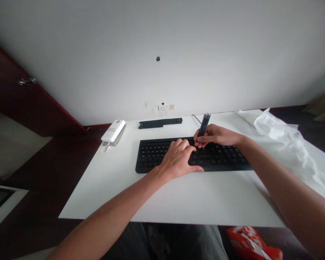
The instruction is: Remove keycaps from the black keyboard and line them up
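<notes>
A black keyboard (151,155) lies across the middle of the white table (178,195). My left hand (178,159) rests on top of its keys, fingers curled down and thumb stretched along the front edge. My right hand (215,135) is closed round a dark, flat stick-like tool (204,124), held upright with its lower end at the keys in the keyboard's upper middle. The fingertips of both hands nearly meet there.
A row of loose black keycaps (160,123) lies at the table's back edge. A white power bank (113,131) with a cable sits at the back left. Crumpled clear plastic (284,139) covers the right side. An orange-red bag (250,243) lies on the floor below.
</notes>
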`<state>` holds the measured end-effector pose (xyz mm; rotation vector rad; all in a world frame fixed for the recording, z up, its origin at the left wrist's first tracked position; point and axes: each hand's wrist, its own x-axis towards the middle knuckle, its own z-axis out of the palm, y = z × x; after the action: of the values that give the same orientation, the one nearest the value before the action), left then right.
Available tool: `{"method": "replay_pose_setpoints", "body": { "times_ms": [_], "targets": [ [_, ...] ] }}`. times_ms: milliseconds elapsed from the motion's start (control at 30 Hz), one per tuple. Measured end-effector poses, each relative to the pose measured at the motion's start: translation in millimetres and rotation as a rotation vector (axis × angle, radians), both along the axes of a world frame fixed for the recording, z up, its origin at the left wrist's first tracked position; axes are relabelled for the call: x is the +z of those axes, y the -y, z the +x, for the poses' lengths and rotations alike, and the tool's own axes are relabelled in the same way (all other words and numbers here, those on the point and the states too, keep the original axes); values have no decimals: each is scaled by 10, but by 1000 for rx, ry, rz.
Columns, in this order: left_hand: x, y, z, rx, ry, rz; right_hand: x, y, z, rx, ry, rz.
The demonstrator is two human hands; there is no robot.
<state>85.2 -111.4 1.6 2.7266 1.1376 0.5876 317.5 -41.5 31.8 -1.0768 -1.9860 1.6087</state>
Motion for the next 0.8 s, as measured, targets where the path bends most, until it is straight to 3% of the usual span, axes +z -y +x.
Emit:
{"method": "replay_pose_setpoints", "body": {
  "times_ms": [400, 800],
  "targets": [
    [15, 43, 2, -1, -4, 49, 29, 23, -21, 49, 6, 20],
    [33, 94, -1, -17, -44, 91, 242, 168, -86, 132, 151, 166]
  ]
}}
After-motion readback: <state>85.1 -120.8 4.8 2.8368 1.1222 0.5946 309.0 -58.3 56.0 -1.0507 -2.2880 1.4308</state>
